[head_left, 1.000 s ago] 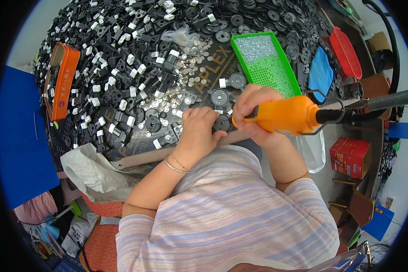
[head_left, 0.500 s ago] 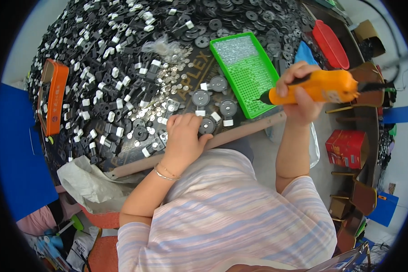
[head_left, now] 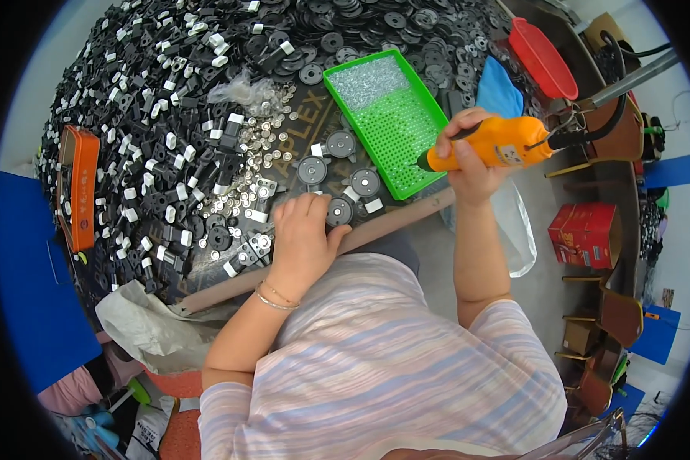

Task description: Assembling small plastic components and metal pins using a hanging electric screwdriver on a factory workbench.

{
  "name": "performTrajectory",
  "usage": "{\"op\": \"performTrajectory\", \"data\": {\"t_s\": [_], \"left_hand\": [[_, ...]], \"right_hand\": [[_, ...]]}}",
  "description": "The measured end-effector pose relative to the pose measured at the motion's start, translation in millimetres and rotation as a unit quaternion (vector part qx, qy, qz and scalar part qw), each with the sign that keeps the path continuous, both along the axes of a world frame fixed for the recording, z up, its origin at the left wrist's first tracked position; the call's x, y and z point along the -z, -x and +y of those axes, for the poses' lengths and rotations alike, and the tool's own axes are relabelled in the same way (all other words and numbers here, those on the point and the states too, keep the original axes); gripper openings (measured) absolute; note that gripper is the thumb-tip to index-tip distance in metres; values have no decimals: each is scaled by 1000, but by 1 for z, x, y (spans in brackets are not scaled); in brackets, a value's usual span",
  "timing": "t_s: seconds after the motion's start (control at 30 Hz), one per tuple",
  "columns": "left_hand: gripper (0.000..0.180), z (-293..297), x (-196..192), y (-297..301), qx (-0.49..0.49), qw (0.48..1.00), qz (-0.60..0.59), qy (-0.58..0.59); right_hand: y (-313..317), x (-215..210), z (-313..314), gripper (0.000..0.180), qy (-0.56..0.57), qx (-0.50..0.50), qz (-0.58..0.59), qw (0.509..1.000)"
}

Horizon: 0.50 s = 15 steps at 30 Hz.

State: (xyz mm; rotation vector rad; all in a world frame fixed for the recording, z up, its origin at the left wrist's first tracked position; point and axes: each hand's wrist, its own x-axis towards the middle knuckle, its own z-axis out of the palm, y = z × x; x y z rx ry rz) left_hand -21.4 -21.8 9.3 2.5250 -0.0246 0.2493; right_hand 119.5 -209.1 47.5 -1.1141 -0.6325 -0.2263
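My right hand (head_left: pixel 471 157) is wrapped around an orange electric screwdriver (head_left: pixel 506 143), held sideways with its black nose over the near right part of a green perforated tray (head_left: pixel 402 138). Small silvery screws (head_left: pixel 368 80) fill the tray's far end and lie scattered in its holes. My left hand (head_left: pixel 305 230) rests at the table's near edge, fingers curled and thumb out, holding the side of a round black wheel part (head_left: pixel 340 211). Its fingertips are partly hidden. Three similar wheel parts with white tabs lie just beyond, one of them a black wheel (head_left: pixel 312 171).
A big heap of black parts with white tabs (head_left: pixel 161 115) covers the left, with black discs (head_left: pixel 406 31) at the back. Small metal pieces (head_left: pixel 257 146) lie mid-table. An orange box (head_left: pixel 79 188), red tray (head_left: pixel 543 57), blue cloth (head_left: pixel 500 88) and wooden edge strip (head_left: pixel 391 225) surround them.
The whole view has shifted, so the table appears further left. My right hand and the screwdriver have moved slightly left over the tray; its thin bit no longer shows clearly. My left hand stays by the wheel part.
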Motion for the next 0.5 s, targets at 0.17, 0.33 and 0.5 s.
{"op": "performTrajectory", "data": {"t_s": [0.17, 0.33, 0.5], "left_hand": [[43, -1, 0, 0, -1, 1000, 7, 1], [44, -1, 3, 3, -6, 1000, -21, 11], [44, -1, 7, 3, -5, 999, -9, 37]], "right_hand": [[0, 0, 0, 25, 9, -12, 3, 1000], [0, 0, 2, 24, -2, -35, 30, 999], [5, -14, 4, 23, -33, -22, 17, 999]]}}
